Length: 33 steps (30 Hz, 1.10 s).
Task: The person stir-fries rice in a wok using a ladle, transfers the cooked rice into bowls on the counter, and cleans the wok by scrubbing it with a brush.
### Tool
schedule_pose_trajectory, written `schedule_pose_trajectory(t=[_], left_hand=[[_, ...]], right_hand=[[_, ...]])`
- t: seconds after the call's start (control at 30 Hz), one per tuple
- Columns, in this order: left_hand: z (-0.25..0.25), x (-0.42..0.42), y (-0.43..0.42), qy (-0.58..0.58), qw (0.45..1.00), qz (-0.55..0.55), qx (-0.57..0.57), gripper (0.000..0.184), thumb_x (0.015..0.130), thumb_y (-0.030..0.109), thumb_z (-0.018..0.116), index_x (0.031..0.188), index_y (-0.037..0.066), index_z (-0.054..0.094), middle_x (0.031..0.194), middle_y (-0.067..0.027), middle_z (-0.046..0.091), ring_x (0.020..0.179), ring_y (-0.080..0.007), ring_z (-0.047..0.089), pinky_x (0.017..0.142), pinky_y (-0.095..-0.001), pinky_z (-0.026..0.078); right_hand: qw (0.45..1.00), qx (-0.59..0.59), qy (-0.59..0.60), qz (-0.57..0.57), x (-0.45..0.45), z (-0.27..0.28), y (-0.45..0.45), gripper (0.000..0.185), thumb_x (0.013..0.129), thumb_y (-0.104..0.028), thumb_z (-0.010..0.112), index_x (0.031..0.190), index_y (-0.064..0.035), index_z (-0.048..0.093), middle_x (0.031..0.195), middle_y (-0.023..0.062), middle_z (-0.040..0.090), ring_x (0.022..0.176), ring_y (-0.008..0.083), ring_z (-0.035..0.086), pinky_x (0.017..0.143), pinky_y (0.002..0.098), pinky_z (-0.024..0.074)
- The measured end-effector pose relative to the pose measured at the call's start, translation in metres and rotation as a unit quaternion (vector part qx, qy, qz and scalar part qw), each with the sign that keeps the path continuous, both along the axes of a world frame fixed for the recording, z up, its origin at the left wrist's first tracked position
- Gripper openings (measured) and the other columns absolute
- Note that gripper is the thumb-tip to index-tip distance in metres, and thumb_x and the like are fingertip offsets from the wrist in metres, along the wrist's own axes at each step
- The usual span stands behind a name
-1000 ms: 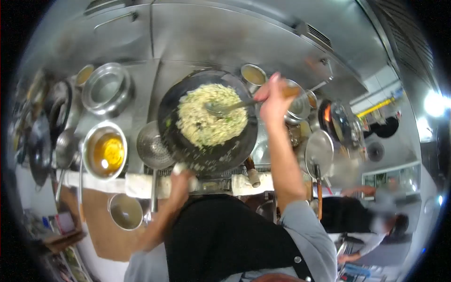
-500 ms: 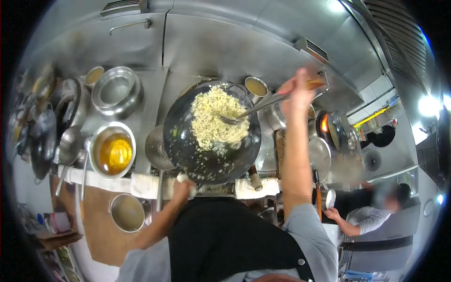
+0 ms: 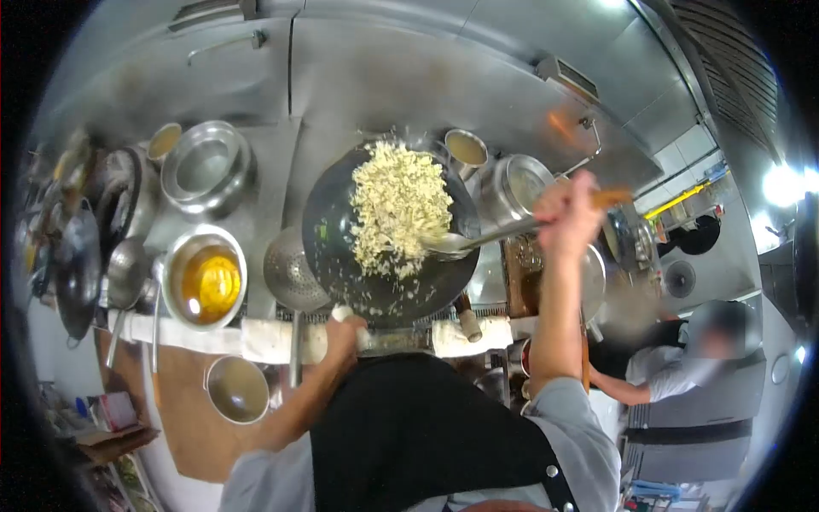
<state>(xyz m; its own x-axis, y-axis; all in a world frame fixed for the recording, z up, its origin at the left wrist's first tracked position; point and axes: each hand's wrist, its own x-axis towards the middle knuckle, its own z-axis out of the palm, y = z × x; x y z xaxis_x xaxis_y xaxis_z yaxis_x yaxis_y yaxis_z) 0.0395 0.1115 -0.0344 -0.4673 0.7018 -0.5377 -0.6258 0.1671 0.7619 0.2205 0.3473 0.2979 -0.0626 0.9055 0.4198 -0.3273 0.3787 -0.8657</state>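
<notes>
A black wok (image 3: pixel 333 200) sits in front of me, with a heap of yellowish fried rice (image 3: pixel 399 200) piled on its far side and loose grains scattered nearer me. My right hand (image 3: pixel 570 218) is closed round the handle of a metal ladle (image 3: pixel 503 232) with a wooden end. The ladle's bowl is at the heap's lower right edge, inside the wok. At the wok's near left edge, my left hand (image 3: pixel 344 343) is closed on a folded white cloth (image 3: pixel 343 314). Whether its fingers also grip the rim is hidden.
Left of the wok are a perforated strainer (image 3: pixel 293 271), a bowl of yellow oil (image 3: pixel 177 269) and stacked metal pots (image 3: pixel 182 200). A pot (image 3: pixel 235 388) stands nearer me. Metal containers (image 3: pixel 512 189) are behind right. A co-worker (image 3: pixel 674 367) stands at right.
My right hand has moved nearer me and slightly right, bringing the ladle's bowl down along the rice. The heap has shifted, with grains thrown up at its far edge. My left hand stays by the rim.
</notes>
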Motion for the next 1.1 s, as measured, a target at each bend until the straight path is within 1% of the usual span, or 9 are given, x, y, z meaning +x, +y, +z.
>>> schedule_pose_trajectory(t=[0.13, 0.2, 0.4, 0.5, 0.6, 0.7, 0.83, 1.07, 1.1], left_hand=[[0.036, -0.011, 0.054, 0.002, 0.999, 0.048, 0.007, 0.007, 0.087, 0.005, 0.063, 0.092, 0.002, 0.064, 0.079, -0.0088, 0.064, 0.07, -0.02, 0.063, 0.058, -0.035, 0.049], [0.027, -0.019, 0.079, 0.008, 1.0, 0.019, 0.015, 0.01, 0.085, 0.006, 0.062, 0.094, 0.002, 0.064, 0.082, -0.0086, 0.064, 0.071, -0.0204, 0.063, 0.06, -0.0358, 0.049], [-0.002, -0.023, 0.12, 0.045, 0.998, 0.031, 0.018, 0.021, 0.079, 0.005, 0.065, 0.1, 0.001, 0.064, 0.087, -0.0091, 0.066, 0.073, -0.0212, 0.063, 0.062, -0.0374, 0.049], [-0.003, -0.023, 0.123, 0.056, 0.998, 0.022, -0.034, 0.023, 0.079, 0.006, 0.066, 0.101, 0.001, 0.064, 0.087, -0.0088, 0.066, 0.074, -0.0216, 0.063, 0.064, -0.0374, 0.05], [-0.004, -0.021, 0.123, 0.056, 0.997, 0.045, 0.023, 0.015, 0.082, 0.005, 0.062, 0.096, -0.001, 0.064, 0.085, -0.0107, 0.066, 0.071, -0.0232, 0.063, 0.06, -0.037, 0.05], [0.004, -0.02, 0.122, 0.062, 0.997, 0.05, 0.014, 0.014, 0.082, 0.005, 0.062, 0.095, -0.002, 0.063, 0.08, -0.01, 0.066, 0.067, -0.0222, 0.063, 0.059, -0.0361, 0.05], [-0.011, -0.019, 0.126, 0.06, 0.995, 0.074, 0.004, 0.013, 0.081, 0.005, 0.063, 0.093, -0.002, 0.063, 0.075, -0.01, 0.065, 0.062, -0.0216, 0.063, 0.054, -0.0358, 0.049], [-0.007, -0.016, 0.126, 0.078, 0.993, 0.086, -0.027, 0.018, 0.079, 0.007, 0.066, 0.094, -0.003, 0.063, 0.075, -0.0104, 0.065, 0.066, -0.023, 0.064, 0.057, -0.0372, 0.05], [-0.001, -0.015, 0.126, 0.08, 0.992, 0.093, -0.02, 0.019, 0.079, 0.007, 0.067, 0.094, -0.003, 0.063, 0.076, -0.0103, 0.065, 0.067, -0.0233, 0.065, 0.058, -0.0374, 0.05]], right_hand=[[0.993, 0.069, 0.04, -0.085, 0.014, -0.082, -0.017, 0.045, 0.107, -0.034, 0.054, 0.068, -0.0129, 0.046, 0.056, -0.0006, 0.041, 0.048, 0.0125, 0.04, 0.046, 0.0297, 0.0344], [0.988, 0.12, -0.078, 0.049, -0.023, -0.135, -0.01, 0.039, 0.106, -0.027, 0.058, 0.072, -0.0096, 0.049, 0.057, 0.0007, 0.044, 0.051, 0.0132, 0.044, 0.047, 0.0308, 0.0368], [0.971, 0.193, 0.003, 0.141, -0.019, -0.056, 0.013, 0.039, 0.108, -0.027, 0.054, 0.074, -0.0089, 0.046, 0.059, 0.0015, 0.043, 0.051, 0.0133, 0.043, 0.046, 0.031, 0.037], [0.994, 0.083, -0.06, 0.035, -0.063, -0.17, 0.046, 0.039, 0.107, -0.023, 0.055, 0.072, -0.0086, 0.047, 0.059, 0.0019, 0.045, 0.054, 0.014, 0.045, 0.054, 0.0343, 0.0429], [0.972, 0.103, -0.193, 0.087, -0.076, -0.137, 0.044, 0.023, 0.105, -0.014, 0.057, 0.083, -0.0078, 0.052, 0.064, 0.0034, 0.05, 0.056, 0.0139, 0.047, 0.054, 0.0338, 0.043], [0.968, 0.095, 0.049, 0.226, -0.054, -0.087, 0.016, 0.024, 0.102, -0.012, 0.061, 0.079, -0.0056, 0.057, 0.069, 0.0017, 0.057, 0.057, 0.0105, 0.05, 0.051, 0.0276, 0.0394], [0.966, 0.084, -0.034, 0.244, -0.084, -0.141, 0.023, 0.027, 0.104, -0.011, 0.058, 0.078, -0.0062, 0.051, 0.063, 0.003, 0.054, 0.056, 0.0104, 0.049, 0.051, 0.0285, 0.0404], [0.945, 0.153, 0.035, 0.287, -0.075, -0.11, 0.004, 0.025, 0.101, -0.013, 0.062, 0.078, -0.0079, 0.054, 0.065, 0.0014, 0.056, 0.059, 0.0111, 0.053, 0.052, 0.0288, 0.0419], [0.939, 0.184, -0.13, 0.258, -0.074, -0.125, 0.011, 0.024, 0.1, -0.012, 0.064, 0.077, -0.0086, 0.057, 0.066, 0.0011, 0.057, 0.061, 0.0109, 0.055, 0.053, 0.0276, 0.0424]])
